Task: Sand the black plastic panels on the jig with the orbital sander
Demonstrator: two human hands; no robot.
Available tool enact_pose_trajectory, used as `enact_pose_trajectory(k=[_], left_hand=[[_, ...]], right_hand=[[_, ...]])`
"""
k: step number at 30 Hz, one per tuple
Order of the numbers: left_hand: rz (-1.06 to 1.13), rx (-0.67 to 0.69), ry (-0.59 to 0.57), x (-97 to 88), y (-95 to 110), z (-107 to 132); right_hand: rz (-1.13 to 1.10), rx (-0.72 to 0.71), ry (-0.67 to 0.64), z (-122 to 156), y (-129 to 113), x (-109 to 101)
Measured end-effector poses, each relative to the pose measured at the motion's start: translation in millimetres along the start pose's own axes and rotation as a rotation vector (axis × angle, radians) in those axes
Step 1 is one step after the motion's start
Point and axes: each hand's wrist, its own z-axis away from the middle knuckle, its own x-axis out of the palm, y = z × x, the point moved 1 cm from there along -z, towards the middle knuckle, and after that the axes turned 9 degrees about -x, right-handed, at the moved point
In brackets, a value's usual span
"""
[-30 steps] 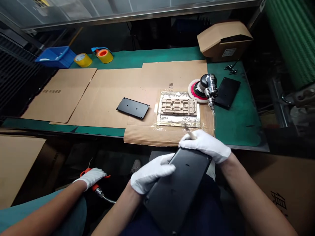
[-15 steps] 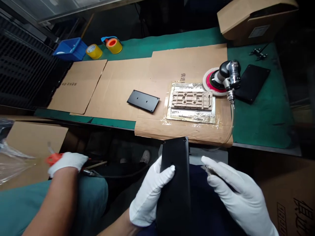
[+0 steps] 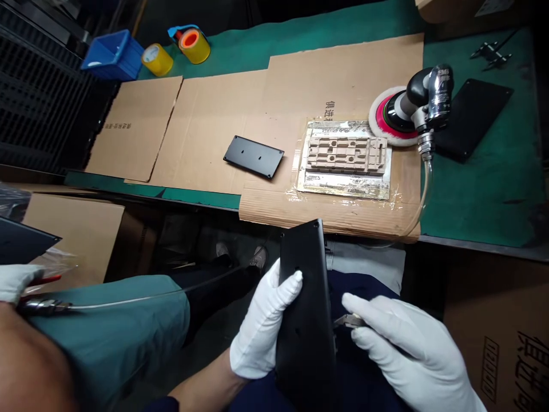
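My left hand, in a white glove, grips a long black panel by its side, thumb across the face. The panel stands nearly upright over my lap, with small holes near its top corners. In my gloved right hand a small metal blade is pinched between thumb and fingers. Its tip is close to the panel's right edge; whether it touches I cannot tell. A second black panel lies on the cardboard, left of a ridged beige block on a taped metal plate.
A round polisher with an air hose rests right of the block, near another black panel. Tape rolls and a blue bin stand at the back left. At left, a co-worker's gloved hand holds a red-handled air tool.
My right hand has brought the blade left and down to the panel's edge. The co-worker's hand has moved left, and a black panel now shows there. The view has shifted slightly.
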Motion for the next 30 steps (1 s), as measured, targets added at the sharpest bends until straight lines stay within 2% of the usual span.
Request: enact_pose_trajectory(k=[8,23,30], left_hand=[[-0.012,0.015,0.015,-2.1,-2.4,1.1],[-0.023,-0.008,0.010,-1.5,-1.2,0.8],[-0.030,-0.007,0.036,-0.5,-1.0,1.7]], right_hand=[[0.004,0.032,-0.021,1.8,2.0,4.9],[-0.003,-0.019,-0.042,3.8,3.9,2.4],[-0.093,-0.025,-0.075,5.6,5.1,-0.3]])
